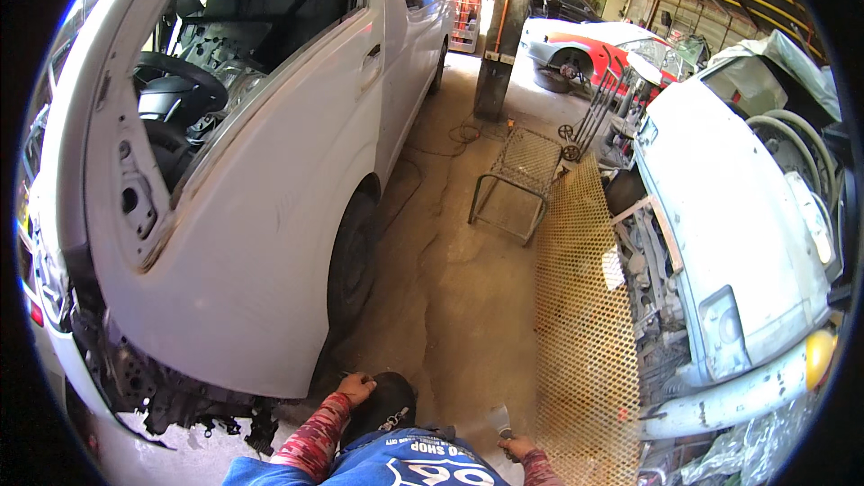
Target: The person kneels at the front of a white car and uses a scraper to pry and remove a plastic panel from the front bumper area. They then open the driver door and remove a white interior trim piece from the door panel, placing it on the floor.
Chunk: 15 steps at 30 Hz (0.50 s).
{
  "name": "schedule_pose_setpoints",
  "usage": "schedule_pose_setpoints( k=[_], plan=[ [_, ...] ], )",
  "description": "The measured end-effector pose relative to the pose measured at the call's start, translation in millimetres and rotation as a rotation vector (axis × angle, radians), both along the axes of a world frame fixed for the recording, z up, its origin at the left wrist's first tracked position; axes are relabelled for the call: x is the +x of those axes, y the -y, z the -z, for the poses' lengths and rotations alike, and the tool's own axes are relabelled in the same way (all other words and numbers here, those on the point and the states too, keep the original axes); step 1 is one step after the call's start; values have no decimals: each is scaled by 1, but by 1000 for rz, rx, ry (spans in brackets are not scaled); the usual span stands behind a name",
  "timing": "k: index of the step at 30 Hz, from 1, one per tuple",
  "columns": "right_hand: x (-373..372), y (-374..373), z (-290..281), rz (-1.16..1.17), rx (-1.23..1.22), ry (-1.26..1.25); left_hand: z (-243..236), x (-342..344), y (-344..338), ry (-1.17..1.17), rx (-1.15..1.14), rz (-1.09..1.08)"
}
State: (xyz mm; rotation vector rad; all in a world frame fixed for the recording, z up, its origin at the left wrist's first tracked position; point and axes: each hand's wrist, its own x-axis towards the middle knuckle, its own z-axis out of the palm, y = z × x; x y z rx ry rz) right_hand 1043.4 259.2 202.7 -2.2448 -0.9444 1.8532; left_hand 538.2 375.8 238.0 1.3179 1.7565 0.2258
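My left hand is low at the bottom rim of the white van's front fender, just behind the front wheel. Its fingers are curled, and I cannot tell whether they hold anything. My right hand is near the lower edge of the view, closed on the handle of a putty knife whose flat metal blade points up and left. Both forearms wear red patterned sleeves. A dark rounded shape, perhaps my knee, lies between the hands.
The van's bumper is off, leaving broken black parts. A yellow metal mesh sheet leans against a stripped white car on the right. A mesh-topped metal stand and a dark pillar stand on the stained concrete floor.
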Motion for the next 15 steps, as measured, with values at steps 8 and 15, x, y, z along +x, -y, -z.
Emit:
schedule_pose_setpoints(
  k=[8,15],
  plan=[
    [5,-130,27,-190,-121,157,-14,19,-200,305,19,-199],
    [-60,-359,22,-34,-8,92,-82,-30,-461,357,435,-218]
  ],
)
